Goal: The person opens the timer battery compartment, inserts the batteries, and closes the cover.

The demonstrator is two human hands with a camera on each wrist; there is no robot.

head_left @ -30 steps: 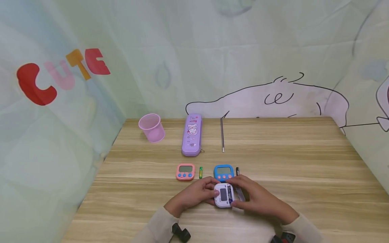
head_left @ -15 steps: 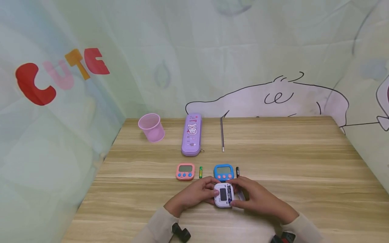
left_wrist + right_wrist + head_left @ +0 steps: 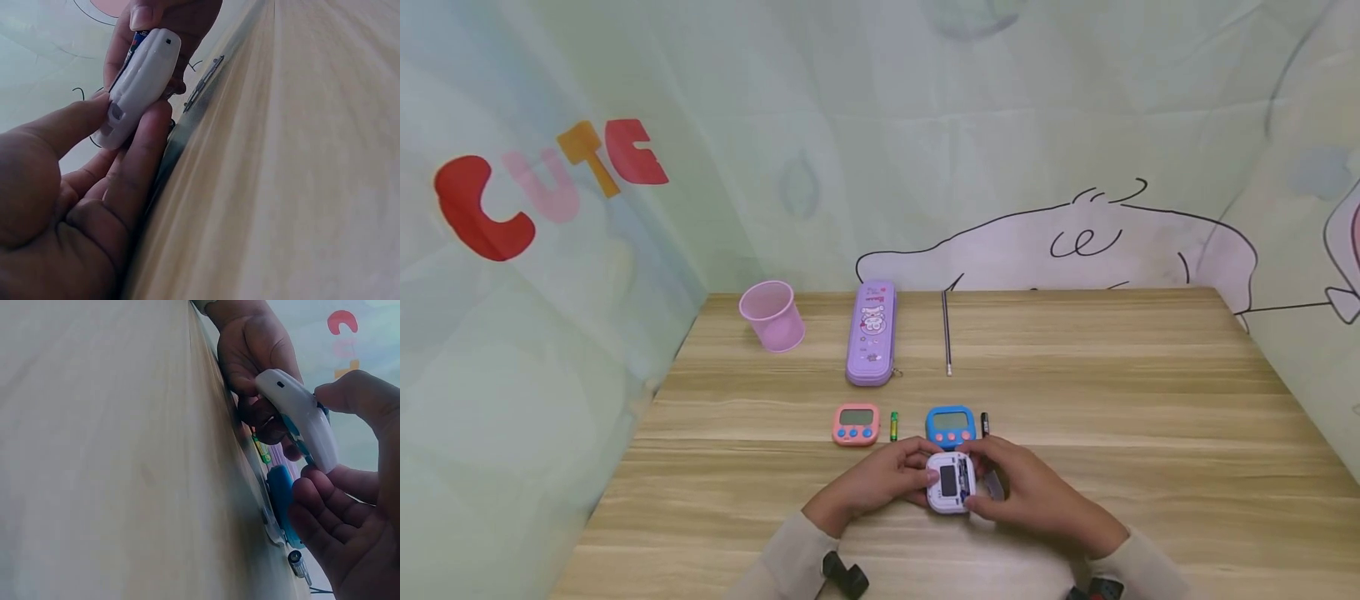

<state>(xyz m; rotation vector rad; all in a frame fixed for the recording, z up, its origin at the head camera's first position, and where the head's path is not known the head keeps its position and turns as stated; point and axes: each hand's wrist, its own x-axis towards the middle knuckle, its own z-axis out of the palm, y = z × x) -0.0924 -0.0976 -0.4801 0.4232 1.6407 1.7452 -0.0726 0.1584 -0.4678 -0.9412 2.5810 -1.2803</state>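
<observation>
A white digital timer (image 3: 950,482) is held back side up, its long battery slot uncovered along the right side. Inside that slot lies a dark battery (image 3: 964,479), whose blue end shows beside the right thumb in the left wrist view. My left hand (image 3: 891,477) grips the timer's left side, thumb on the back and fingers beneath. The right hand (image 3: 1037,487) holds the opposite side, with its thumb (image 3: 340,394) at the battery's near end and fingers at the far edge. A blue timer (image 3: 951,425) lies just beyond, partly hidden behind the white one.
A pink timer (image 3: 856,425) and a green battery (image 3: 894,426) lie left of the blue timer; a black battery (image 3: 985,424) lies to its right. A small pale strip (image 3: 995,485) shows under the right hand. Farther back are a pink cup (image 3: 775,319), purple pencil case (image 3: 872,333) and pencil (image 3: 947,333).
Both hands keep their hold on the white timer, almost unmoved. The head view has shifted a little, so everything appears slightly farther left.
</observation>
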